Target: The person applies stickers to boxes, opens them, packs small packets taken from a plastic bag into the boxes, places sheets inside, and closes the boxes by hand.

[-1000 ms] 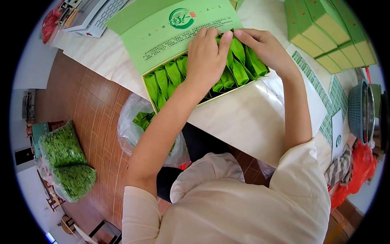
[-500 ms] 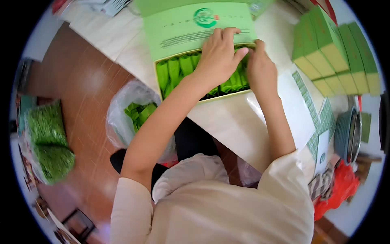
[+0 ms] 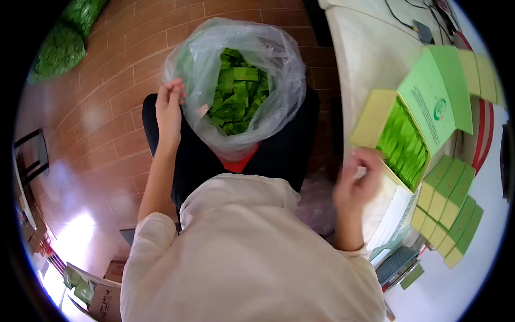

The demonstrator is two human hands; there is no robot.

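Observation:
My left hand [image 3: 170, 110] is at the left rim of a clear plastic bag [image 3: 284, 53], fingers loosely bent and slightly apart. A skin-coloured spot shows at the bag's edge, perhaps the thumb tip. Many green packets [image 3: 241, 94] lie inside the bag, which stands between the knees. On the right, my right hand [image 3: 358, 180] is smeared by motion beside the near corner of an open green box [image 3: 370, 118]. Its fingers look bent; whether they hold anything is unclear. Rows of green packets [image 3: 402, 145] fill the box, and its printed lid [image 3: 434, 102] is folded back.
Stacked green boxes [image 3: 448, 198] are at the right, beyond the open box. Black cables [image 3: 399, 19] lie on the table [image 3: 357, 64] at the top right. Big bags of green packets [image 3: 56, 53] rest on the floor at the upper left. A basket [image 3: 397, 263] is at the lower right.
The view has turned left and down to the bag. Both hands have left the box's packets; the left is now at the bag and the right is beside the box.

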